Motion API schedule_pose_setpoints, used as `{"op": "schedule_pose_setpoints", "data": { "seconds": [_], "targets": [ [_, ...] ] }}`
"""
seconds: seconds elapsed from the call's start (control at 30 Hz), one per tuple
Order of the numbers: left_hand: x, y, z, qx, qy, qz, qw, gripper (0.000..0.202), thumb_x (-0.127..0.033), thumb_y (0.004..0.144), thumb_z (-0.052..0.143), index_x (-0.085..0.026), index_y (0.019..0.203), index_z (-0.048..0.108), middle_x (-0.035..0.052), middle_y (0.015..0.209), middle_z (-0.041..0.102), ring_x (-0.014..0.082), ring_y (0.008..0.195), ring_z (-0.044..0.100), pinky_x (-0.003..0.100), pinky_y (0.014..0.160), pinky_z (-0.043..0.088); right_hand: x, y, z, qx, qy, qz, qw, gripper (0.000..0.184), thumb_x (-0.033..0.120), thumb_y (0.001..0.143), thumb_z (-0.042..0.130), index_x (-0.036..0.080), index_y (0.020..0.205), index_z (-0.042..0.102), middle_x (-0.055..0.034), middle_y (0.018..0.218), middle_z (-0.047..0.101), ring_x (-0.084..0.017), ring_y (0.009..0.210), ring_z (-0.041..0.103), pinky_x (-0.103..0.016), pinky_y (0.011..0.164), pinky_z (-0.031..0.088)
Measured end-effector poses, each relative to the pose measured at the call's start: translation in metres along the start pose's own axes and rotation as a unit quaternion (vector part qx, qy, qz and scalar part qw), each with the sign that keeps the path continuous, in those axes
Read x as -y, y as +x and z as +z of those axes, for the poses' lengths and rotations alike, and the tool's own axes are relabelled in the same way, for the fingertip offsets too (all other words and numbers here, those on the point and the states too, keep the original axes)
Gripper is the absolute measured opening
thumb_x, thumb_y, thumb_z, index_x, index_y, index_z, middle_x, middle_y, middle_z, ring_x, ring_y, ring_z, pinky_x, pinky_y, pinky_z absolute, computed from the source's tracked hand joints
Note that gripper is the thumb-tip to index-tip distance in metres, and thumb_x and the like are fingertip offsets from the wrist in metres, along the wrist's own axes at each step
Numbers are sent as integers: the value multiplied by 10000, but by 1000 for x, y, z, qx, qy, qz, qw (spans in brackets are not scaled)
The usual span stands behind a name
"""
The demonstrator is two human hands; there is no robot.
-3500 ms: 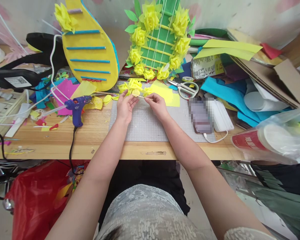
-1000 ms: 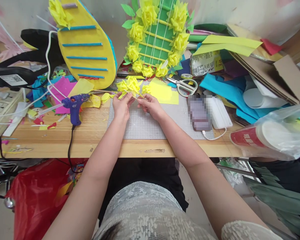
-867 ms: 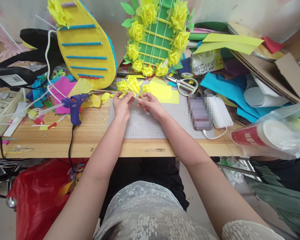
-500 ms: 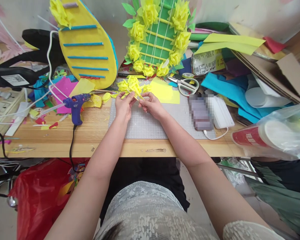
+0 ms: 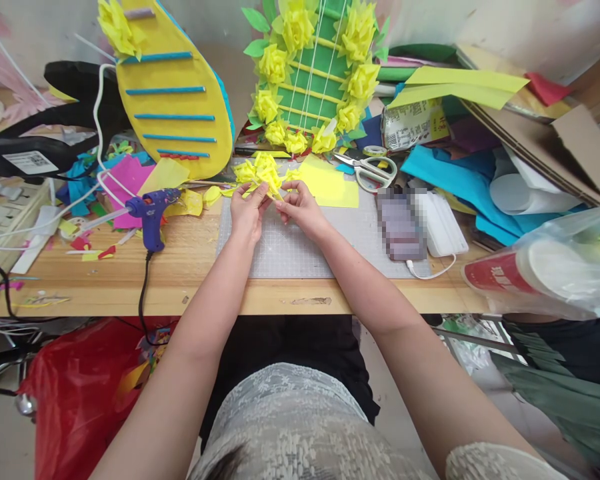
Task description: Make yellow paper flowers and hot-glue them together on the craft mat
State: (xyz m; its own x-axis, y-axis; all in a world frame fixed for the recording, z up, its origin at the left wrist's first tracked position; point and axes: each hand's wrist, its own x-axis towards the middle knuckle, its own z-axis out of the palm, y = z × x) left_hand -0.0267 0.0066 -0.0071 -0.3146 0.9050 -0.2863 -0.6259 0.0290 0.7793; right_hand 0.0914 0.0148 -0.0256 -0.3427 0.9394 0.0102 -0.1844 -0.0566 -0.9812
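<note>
Strip of yellow paper (image 5: 276, 195), narrow, is up between the two hands above the far part of the grey cutting mat (image 5: 305, 250), just in front of a cluster of yellow paper flowers (image 5: 266, 168). Left hand (image 5: 247, 217): thumb and fingertips pinched together on the piece. Right hand (image 5: 303, 210): thumb and forefinger pinching its near end. Exact folds hidden by the fingers.

Handling, my guess: next to no weight, soft, easily creased or torn, not slippery. Best taken lightly by the ends or edges, fingertip and thumb only; a hard squeeze would probably flatten it.

Writing: red-and-white cup (image 5: 520, 270) inside a clear bag bears white characters on red, too small for me to read surely. Crinkled packet (image 5: 413, 127) carries dense dark print, illegible from here. White label (image 5: 30, 162) on the black object at far left shows a square code and tiny lines. Phone (image 5: 401, 227) blurred out. No brand I can make out.
</note>
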Motion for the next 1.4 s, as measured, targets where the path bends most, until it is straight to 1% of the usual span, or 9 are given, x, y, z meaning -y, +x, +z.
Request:
{"op": "schedule_pose_setpoints", "data": {
  "seconds": [0.13,0.23,0.4,0.57,0.77,0.83,0.93,1.17,1.4],
  "targets": [
    [-6,-2,0,30,2,-38,999,328,-78,669,705,-193,833,445,-39,698,650,78,618,641,227,734,515,1,1,-2,2,-8,-3,1000,556,503,643,723,244,933,325,132,550,557,-46,411,465,-173,414,349],
    [-9,-3,0,31,10,-52,998,286,-37,679,642,-187,832,454,-38,668,643,82,600,635,238,736,514,3,0,-3,5,-19,4,1000,545,513,666,703,246,941,316,128,558,572,-43,402,458,-169,407,344],
    [-7,-2,1,3,24,-20,999,332,-36,665,651,-201,834,416,-46,627,635,93,574,625,251,718,513,2,0,-2,10,-39,13,999,539,543,704,659,251,986,304,114,585,578,-51,415,467,-180,421,375],
    [-3,2,-1,-13,31,11,999,377,-45,642,669,-212,825,385,-66,630,630,87,591,629,262,751,521,-2,2,-4,-25,-18,4,1000,662,501,595,765,257,1002,304,114,646,546,-52,487,510,-200,495,437],
    [0,7,-4,10,29,20,999,410,-75,603,720,-209,811,393,-49,699,641,124,768,676,294,847,505,-2,2,-5,-62,6,23,998,663,501,590,764,258,1007,309,107,654,568,-57,505,520,-206,506,447],
    [0,6,-4,17,20,20,999,407,-62,607,717,-209,808,395,-51,703,641,123,787,675,291,850,503,-1,1,-5,-59,9,25,998,654,504,602,756,256,1010,309,103,645,577,-56,494,512,-201,494,438],
    [-2,4,-2,24,7,18,1000,385,-47,628,701,-210,814,405,-58,695,644,102,745,667,273,835,509,2,0,-5,-43,6,26,999,641,506,618,746,254,1011,307,96,641,583,-54,480,497,-194,476,423],
    [-4,0,-1,30,4,-9,999,343,-126,648,728,-203,820,441,-38,694,653,105,697,668,272,832,498,6,-1,-7,-27,-14,29,999,612,495,638,727,241,1018,319,83,637,594,-51,459,474,-190,450,385],
    [-5,1,-1,1,19,-10,1000,350,-99,648,699,-204,820,414,-49,682,646,93,653,654,261,799,505,6,0,-9,-15,-27,22,999,665,479,620,746,251,1044,287,105,587,595,-45,412,444,-174,414,351]
  ]
}}
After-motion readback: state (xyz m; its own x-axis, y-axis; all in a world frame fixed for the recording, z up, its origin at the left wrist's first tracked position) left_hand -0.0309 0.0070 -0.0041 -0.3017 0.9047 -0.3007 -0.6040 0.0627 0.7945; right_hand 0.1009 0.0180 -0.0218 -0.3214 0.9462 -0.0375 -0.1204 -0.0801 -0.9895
